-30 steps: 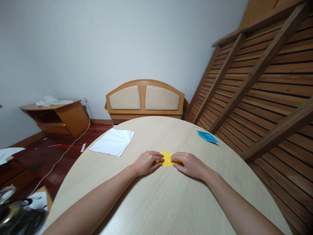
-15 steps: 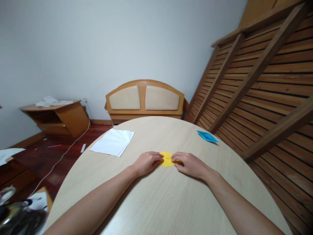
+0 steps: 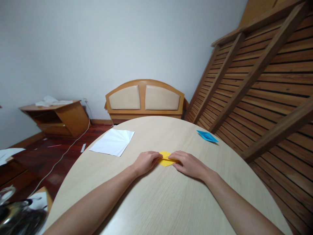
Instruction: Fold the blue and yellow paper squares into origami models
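Note:
A small yellow folded paper (image 3: 165,162) lies on the round pale wooden table (image 3: 156,202), with a crease or opening running across its middle. At its left end, my left hand (image 3: 147,162) is closed on the edge, thumb and fingers together. My right hand (image 3: 187,163) grips the right side, its fingers over the upper part and the thumb lower down at the edge. The fingers hide both ends of the yellow paper. Farther off to the right lies a blue folded paper boat (image 3: 207,136), apart from both hands.
A creased white sheet (image 3: 112,142) lies at the table's left. Beyond the table stands a headboard (image 3: 144,112) against the wall. Wooden slats (image 3: 264,88) lean on the right. A low cabinet (image 3: 66,119) and a white cable (image 3: 62,158) are on the left.
My right hand's fingers have shifted slightly left over the yellow paper. A darker gap now shows along its middle fold. My left hand has moved only a little.

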A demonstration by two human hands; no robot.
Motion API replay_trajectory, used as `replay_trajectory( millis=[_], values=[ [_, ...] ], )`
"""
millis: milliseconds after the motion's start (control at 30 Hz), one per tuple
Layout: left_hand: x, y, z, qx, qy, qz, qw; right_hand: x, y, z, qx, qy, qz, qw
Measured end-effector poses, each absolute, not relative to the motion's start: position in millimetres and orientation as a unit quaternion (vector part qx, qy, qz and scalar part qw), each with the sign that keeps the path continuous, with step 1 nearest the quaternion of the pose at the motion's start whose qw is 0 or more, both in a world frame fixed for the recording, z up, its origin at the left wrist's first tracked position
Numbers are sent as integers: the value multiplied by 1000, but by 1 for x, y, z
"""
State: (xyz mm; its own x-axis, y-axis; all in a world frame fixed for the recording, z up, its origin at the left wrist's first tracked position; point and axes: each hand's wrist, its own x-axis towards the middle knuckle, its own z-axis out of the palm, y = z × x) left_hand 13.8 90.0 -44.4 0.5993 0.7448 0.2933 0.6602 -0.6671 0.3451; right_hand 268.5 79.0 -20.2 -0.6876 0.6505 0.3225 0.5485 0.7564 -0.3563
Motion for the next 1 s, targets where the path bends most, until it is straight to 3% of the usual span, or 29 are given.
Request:
replay_trajectory(
  millis=[1000],
  values=[
    [16,85,-38,888,391,234,64,262,79,-24,-359,-904,94,214]
  ],
)
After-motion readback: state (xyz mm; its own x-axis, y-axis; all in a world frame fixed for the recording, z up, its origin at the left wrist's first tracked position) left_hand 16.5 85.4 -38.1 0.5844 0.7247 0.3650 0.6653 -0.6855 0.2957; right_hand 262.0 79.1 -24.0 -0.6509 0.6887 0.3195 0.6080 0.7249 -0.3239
